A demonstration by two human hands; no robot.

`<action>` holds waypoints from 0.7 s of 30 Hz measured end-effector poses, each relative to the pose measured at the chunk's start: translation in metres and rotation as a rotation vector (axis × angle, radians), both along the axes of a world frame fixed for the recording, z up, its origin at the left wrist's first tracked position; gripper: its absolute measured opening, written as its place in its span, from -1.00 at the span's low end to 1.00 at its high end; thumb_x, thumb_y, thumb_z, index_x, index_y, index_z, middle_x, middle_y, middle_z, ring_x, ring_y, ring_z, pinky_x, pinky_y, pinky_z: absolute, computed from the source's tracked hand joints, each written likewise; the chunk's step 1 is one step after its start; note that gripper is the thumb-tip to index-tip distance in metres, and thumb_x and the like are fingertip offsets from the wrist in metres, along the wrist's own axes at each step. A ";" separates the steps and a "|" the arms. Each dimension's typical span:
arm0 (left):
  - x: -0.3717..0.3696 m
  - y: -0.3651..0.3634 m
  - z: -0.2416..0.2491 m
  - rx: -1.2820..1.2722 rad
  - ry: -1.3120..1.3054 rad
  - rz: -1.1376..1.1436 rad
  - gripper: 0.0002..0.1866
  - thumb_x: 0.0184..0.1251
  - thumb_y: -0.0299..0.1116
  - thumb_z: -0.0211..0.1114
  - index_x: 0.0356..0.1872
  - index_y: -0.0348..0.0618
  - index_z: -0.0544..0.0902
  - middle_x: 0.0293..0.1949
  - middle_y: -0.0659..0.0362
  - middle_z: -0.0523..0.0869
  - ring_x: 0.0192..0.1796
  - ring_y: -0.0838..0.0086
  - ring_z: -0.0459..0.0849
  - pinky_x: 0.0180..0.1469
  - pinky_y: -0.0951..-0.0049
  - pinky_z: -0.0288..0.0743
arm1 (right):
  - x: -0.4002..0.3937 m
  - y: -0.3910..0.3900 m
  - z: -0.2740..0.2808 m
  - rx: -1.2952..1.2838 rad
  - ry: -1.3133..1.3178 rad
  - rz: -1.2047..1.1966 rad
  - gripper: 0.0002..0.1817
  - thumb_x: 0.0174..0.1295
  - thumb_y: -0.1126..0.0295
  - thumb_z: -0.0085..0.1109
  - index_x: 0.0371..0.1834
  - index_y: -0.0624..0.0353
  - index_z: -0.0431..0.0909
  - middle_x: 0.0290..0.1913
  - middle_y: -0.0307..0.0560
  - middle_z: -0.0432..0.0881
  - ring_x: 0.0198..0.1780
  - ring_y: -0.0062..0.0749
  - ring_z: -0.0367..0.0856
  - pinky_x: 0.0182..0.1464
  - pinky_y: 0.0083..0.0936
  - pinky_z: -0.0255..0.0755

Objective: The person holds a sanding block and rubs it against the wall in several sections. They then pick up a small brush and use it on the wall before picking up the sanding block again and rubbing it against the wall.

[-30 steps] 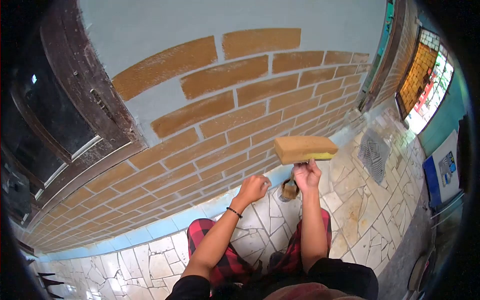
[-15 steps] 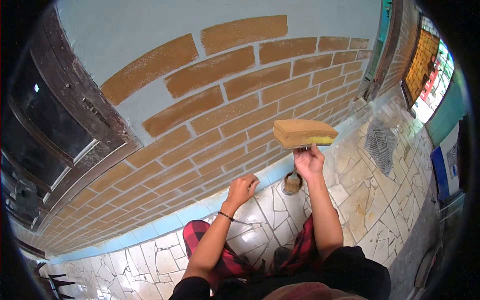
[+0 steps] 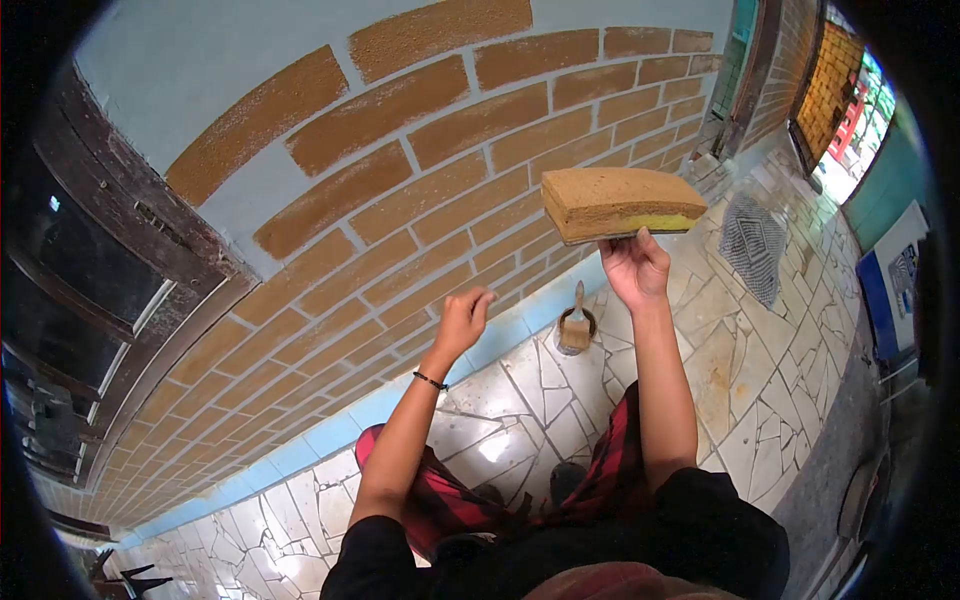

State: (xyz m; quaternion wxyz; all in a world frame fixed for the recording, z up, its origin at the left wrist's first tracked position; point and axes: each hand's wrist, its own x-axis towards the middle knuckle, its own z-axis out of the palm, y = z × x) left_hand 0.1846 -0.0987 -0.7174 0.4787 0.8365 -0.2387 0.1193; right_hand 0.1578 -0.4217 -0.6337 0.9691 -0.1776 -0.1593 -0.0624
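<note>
My right hand grips a thick sponge block from underneath, by its flat backing board. Brown paint covers most of the sponge, and a strip of yellow shows along its near side. The sponge is held up in front of the wall, apart from it as far as I can see. My left hand, with a dark bracelet at the wrist, hangs in the air before the lower wall. Its fingers are curled in, and nothing shows in them. Brown brick shapes with pale grey joints cover much of the wall.
A paintbrush rests across a small paint pot on the cracked-tile floor. Light blue tiles edge the wall's foot. A dark wooden window frame is at left; a grey mat lies at right.
The sponge and my right hand have risen and come nearer to me. My left hand has moved up and slightly left. The whole view has shifted a little.
</note>
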 end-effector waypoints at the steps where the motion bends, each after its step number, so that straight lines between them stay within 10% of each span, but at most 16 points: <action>1: -0.003 0.001 0.009 -0.017 -0.001 0.019 -0.82 0.53 -0.37 0.38 -0.20 -0.28 0.85 -0.52 0.07 0.71 -0.53 0.53 0.54 -0.43 0.39 0.37 | 0.001 -0.001 -0.002 -0.006 0.000 0.023 -0.46 0.36 0.39 0.47 0.38 0.22 0.55 0.33 -0.05 0.70 0.38 -0.15 0.63 0.52 -0.11 0.50; 7: -0.011 0.009 -0.008 -0.135 0.044 0.133 -0.81 0.46 -0.35 0.51 -0.34 -0.24 0.82 -0.68 0.24 0.43 -0.56 0.68 0.33 -0.49 0.48 0.22 | -0.006 0.020 -0.026 -0.036 0.049 0.116 -0.36 0.26 0.45 0.53 0.42 0.20 0.53 0.38 -0.06 0.67 0.41 -0.16 0.62 0.53 -0.13 0.49; 14: -0.025 0.014 0.004 -0.047 0.012 0.063 -0.37 0.37 -0.21 0.62 -0.71 -0.26 0.38 -0.71 0.13 0.19 -0.58 0.50 0.12 -0.53 0.35 0.09 | -0.008 0.014 -0.048 -0.116 0.073 0.121 -0.38 0.28 0.54 0.47 0.43 0.18 0.53 0.35 -0.08 0.68 0.42 -0.17 0.60 0.57 -0.13 0.45; 21: -0.021 0.013 -0.008 -0.077 0.067 0.050 -0.37 0.49 -0.19 0.53 -0.70 -0.25 0.38 -0.75 0.23 0.28 -0.59 0.62 0.19 -0.53 0.38 0.11 | -0.018 0.013 -0.057 -0.067 0.152 0.106 -0.38 0.29 0.52 0.48 0.44 0.19 0.54 0.36 -0.09 0.69 0.42 -0.19 0.60 0.56 -0.17 0.44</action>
